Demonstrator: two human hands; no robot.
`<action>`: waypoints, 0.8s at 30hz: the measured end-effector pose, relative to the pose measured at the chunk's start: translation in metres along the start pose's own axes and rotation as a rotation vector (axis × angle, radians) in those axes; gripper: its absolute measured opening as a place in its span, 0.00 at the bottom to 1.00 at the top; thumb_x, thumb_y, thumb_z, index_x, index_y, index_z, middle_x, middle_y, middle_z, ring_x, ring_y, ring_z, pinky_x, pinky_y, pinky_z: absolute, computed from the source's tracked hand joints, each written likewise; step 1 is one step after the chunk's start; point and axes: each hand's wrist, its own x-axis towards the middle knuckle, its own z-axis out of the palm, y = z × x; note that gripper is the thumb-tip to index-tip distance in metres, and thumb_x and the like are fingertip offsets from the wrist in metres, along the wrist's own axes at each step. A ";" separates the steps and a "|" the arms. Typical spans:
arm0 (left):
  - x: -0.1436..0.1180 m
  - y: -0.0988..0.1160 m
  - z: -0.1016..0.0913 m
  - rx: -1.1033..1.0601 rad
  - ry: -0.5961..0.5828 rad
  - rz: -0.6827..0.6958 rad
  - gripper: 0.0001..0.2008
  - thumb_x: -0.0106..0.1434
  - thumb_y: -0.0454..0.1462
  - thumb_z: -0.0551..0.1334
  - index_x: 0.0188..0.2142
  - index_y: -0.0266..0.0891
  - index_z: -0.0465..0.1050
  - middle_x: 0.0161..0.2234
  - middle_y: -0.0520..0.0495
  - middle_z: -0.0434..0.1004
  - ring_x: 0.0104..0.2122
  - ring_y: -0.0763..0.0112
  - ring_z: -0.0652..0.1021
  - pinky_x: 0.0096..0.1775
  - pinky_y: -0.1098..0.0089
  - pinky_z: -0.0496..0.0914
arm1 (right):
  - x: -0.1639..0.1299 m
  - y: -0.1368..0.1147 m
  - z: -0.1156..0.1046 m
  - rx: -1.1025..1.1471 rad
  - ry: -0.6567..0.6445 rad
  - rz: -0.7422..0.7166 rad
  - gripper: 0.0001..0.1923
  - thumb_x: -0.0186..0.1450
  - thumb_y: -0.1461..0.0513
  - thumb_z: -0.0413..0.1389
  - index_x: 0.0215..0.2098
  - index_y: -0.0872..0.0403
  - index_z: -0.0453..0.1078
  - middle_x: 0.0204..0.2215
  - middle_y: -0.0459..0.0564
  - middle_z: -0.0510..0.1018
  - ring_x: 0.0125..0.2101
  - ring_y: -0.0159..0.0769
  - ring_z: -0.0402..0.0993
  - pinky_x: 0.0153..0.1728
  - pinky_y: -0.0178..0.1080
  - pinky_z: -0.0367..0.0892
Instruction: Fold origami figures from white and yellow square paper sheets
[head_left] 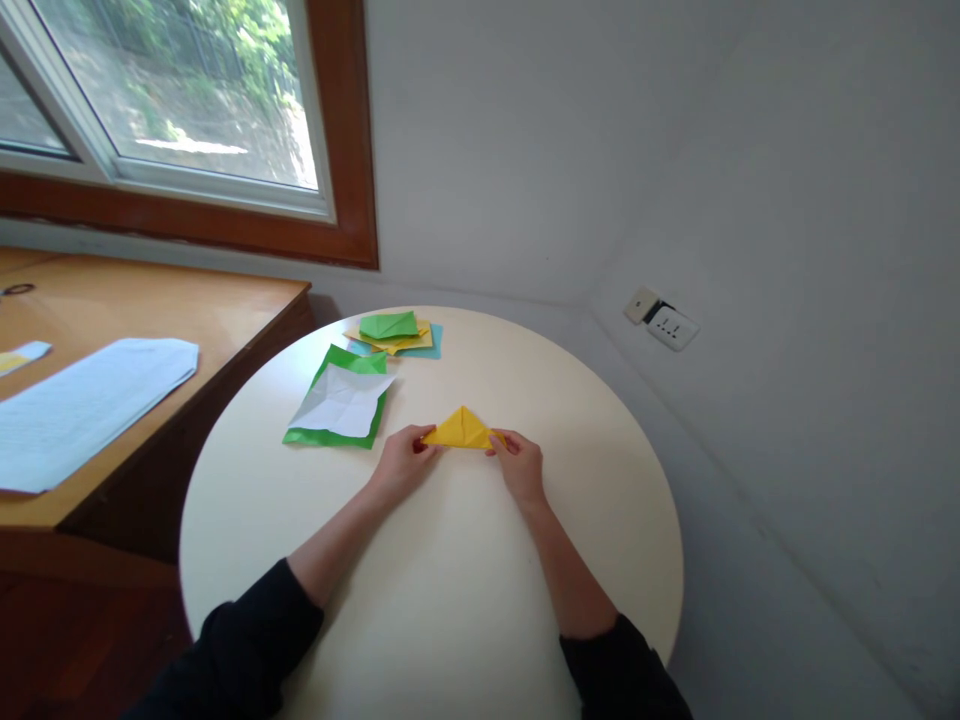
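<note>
A yellow paper folded into a triangle lies on the round cream table. My left hand pinches its left corner and my right hand pinches its right corner. Both hands rest on the tabletop with the triangle's point facing away from me.
A green sheet with a creased white square on it lies just left of the triangle. Farther back sits a small stack of green, yellow and blue papers. A wooden desk with white papers stands at the left under a window. A wall socket is at the right.
</note>
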 end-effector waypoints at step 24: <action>-0.005 0.008 -0.004 0.289 0.004 0.162 0.14 0.61 0.37 0.51 0.33 0.36 0.75 0.32 0.44 0.77 0.31 0.68 0.74 0.35 0.71 0.67 | -0.011 -0.006 0.001 -0.436 -0.126 -0.341 0.15 0.60 0.64 0.49 0.42 0.56 0.73 0.37 0.55 0.78 0.35 0.37 0.74 0.39 0.40 0.70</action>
